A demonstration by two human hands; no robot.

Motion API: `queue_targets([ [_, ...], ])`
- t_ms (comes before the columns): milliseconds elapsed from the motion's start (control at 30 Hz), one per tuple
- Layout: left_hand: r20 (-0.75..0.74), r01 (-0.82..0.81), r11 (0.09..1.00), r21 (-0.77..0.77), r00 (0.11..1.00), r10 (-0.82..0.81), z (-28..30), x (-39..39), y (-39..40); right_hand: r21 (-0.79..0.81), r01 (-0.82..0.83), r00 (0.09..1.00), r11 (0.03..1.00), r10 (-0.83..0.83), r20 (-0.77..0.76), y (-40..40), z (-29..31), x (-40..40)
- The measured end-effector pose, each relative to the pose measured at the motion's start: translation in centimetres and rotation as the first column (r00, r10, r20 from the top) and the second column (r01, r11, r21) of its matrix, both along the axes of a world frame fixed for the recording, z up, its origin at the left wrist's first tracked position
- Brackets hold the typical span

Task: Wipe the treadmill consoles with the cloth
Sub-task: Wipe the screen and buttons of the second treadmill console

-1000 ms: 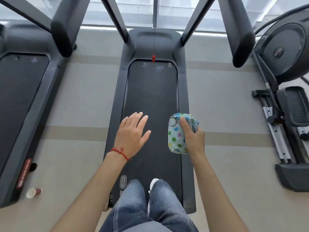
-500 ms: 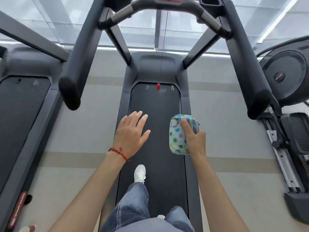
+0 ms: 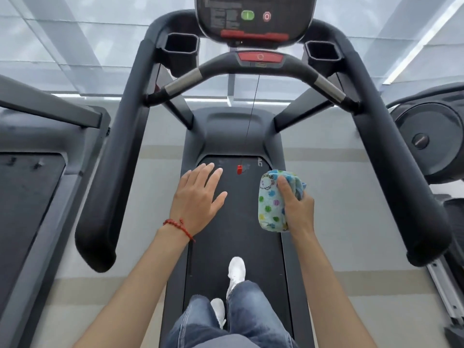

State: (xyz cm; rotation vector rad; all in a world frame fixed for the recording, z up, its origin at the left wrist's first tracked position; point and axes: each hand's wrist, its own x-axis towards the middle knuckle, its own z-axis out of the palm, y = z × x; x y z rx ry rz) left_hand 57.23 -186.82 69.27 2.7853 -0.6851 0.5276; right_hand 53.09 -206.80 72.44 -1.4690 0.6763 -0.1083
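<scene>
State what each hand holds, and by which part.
The right hand grips the folded spotted cloth along its right side, thumb across the front. The left hand is open and holds nothing.

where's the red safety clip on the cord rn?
Head view, centre: the small red safety clip hangs on its thin cord over the black treadmill belt, between the open left hand and the polka-dot cloth.

Pale grey floor [image 3: 339,222] crossed by beige bands, glass window wall [image 3: 75,46] ahead letting in daylight, neighbouring treadmill [image 3: 37,197] left, elliptical machine [image 3: 426,141] right.
</scene>
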Motion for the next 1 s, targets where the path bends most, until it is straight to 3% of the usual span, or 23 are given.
queue_targets([
  [567, 0.092, -0.074, 0.997, -0.031, 0.993, 0.077, 4.0, 26.4, -5.3, 0.036, -0.052, 0.991, 0.998, 0.048, 0.122, -5.8, 4.1, 27.4],
  [800, 0.115, -0.049, 0.997, -0.066, 0.992, 0.057, 6.1, 36.6, -6.6, 0.065, -0.086, 0.984, 0.994, 0.075, 0.162, -6.0, 5.9, 36.6],
  [1000, 0.17, -0.003, 0.996, -0.084, 0.985, 0.017, 7.4, 46.1, -6.7, -0.004, -0.024, 0.982, 1.0, 0.024, 0.188, -5.4, 7.3, 45.4],
])
